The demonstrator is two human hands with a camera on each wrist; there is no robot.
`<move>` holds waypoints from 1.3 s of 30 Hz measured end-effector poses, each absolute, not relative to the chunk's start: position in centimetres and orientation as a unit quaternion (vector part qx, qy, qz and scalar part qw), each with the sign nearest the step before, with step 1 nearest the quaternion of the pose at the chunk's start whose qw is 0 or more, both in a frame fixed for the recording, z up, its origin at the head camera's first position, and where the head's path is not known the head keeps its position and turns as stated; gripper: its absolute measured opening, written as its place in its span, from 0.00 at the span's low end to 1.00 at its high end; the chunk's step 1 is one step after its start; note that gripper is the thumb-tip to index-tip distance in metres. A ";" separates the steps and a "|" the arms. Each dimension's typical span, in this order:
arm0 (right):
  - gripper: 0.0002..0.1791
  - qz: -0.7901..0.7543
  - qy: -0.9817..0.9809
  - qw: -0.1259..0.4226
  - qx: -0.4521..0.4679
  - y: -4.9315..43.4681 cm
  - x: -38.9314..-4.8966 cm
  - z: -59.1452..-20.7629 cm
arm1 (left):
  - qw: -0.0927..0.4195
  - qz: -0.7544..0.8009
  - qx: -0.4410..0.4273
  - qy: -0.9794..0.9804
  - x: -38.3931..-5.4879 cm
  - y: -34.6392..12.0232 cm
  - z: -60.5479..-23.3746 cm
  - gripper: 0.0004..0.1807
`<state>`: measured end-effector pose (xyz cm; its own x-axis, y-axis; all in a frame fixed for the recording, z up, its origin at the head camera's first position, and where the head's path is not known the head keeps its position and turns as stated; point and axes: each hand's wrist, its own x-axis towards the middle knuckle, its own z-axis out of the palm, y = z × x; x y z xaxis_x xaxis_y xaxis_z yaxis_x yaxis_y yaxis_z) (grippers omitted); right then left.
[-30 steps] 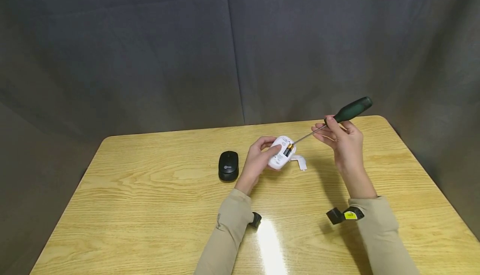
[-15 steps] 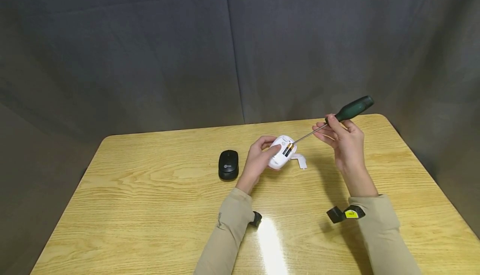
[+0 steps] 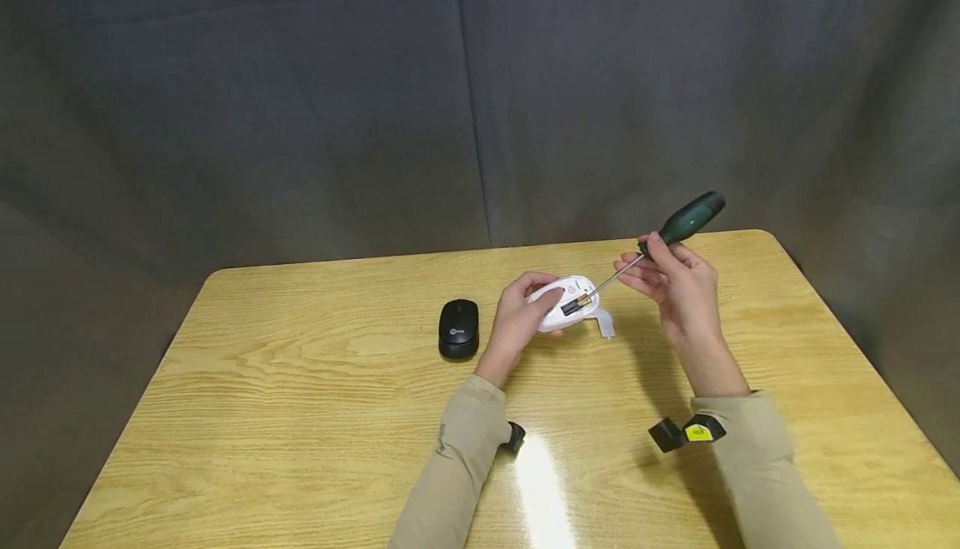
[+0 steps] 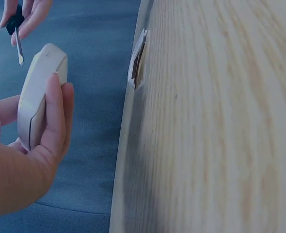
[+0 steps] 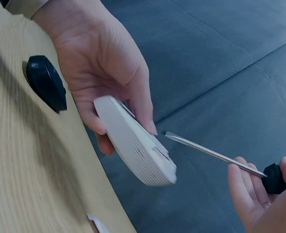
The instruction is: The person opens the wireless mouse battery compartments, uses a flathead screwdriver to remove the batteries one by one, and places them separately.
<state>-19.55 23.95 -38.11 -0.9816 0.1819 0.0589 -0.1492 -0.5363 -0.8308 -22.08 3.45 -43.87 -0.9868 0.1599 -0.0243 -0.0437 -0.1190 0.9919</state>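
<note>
My left hand (image 3: 519, 311) grips a white computer mouse (image 3: 576, 284) above the table, its thumb across the underside. That underside faces my head, and black-and-gold batteries (image 3: 576, 306) show in the uncovered compartment. With thumb and fingers, my right hand (image 3: 688, 295) pinches a screwdriver (image 3: 690, 217) near where its dark green handle meets the shaft. The shaft slants down-left over the batteries in the head view. From the right wrist, the flat screwdriver tip (image 5: 168, 134) appears slightly apart from the mouse body (image 5: 133, 145). The compartment itself is hidden in the left wrist view.
A white battery cover (image 3: 604, 323) lies on the wooden table (image 3: 300, 416) just right of the mouse. To the left of my left hand stands a black mouse (image 3: 458, 328). A dark curtain (image 3: 337, 116) hangs behind the table's far edge.
The white mouse has turned in my left hand, so its long side lies more level. My right hand has brought the screwdriver a little to the left, its tip now farther over the batteries.
</note>
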 end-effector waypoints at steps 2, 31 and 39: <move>0.08 0.873 -0.473 0.118 -0.019 24.0 -19.4 -38.0 | 0.062 0.745 0.039 0.664 -22.0 3.5 -43.9 0.14; 0.04 0.682 -0.652 0.319 0.085 21.4 -19.2 -38.6 | 0.056 0.706 0.049 0.705 -21.9 3.7 -43.5 0.19; 0.08 0.576 -0.720 0.369 0.118 20.5 -19.0 -39.2 | 0.080 0.718 0.043 0.690 -21.7 3.8 -43.4 0.21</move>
